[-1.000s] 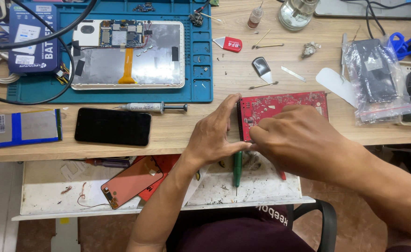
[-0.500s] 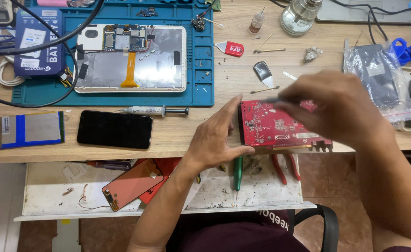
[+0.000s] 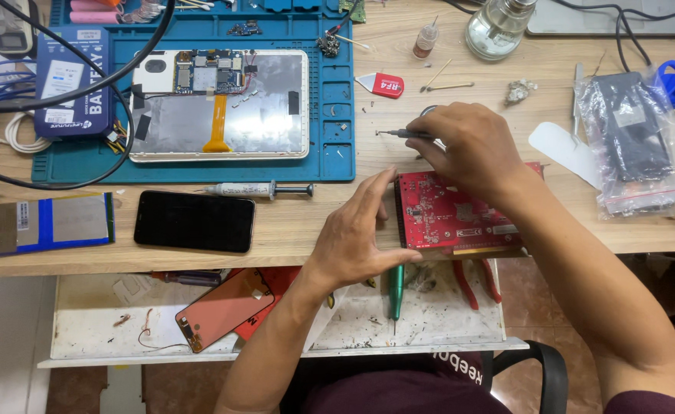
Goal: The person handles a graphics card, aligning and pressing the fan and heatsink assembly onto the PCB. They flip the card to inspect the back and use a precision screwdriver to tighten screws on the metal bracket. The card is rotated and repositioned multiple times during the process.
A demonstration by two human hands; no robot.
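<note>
Dark blue box with white label (image 3: pixel 73 80) is lying top left on the blue work mat (image 3: pixel 337 123), beside the opened tablet (image 3: pixel 222 103). Small red tag (image 3: pixel 383 84) is sitting right of the mat; clear plastic bag with a dark part (image 3: pixel 637 142) is lying far right. Red circuit board (image 3: pixel 449 218) is resting at the front edge of the wooden surface (image 3: pixel 291 230). Left hand (image 3: pixel 357 234) is pressing open against the board's left edge. Right hand (image 3: pixel 468 149) is pinching a thin metal tool (image 3: pixel 399 133) above the board. Black phone (image 3: pixel 194 221) and syringe (image 3: pixel 257 188) are lying left, with bare wood between. Lower tray (image 3: pixel 107 345) is holding a pink phone back (image 3: pixel 222 309) and green screwdriver (image 3: pixel 395 290).
</note>
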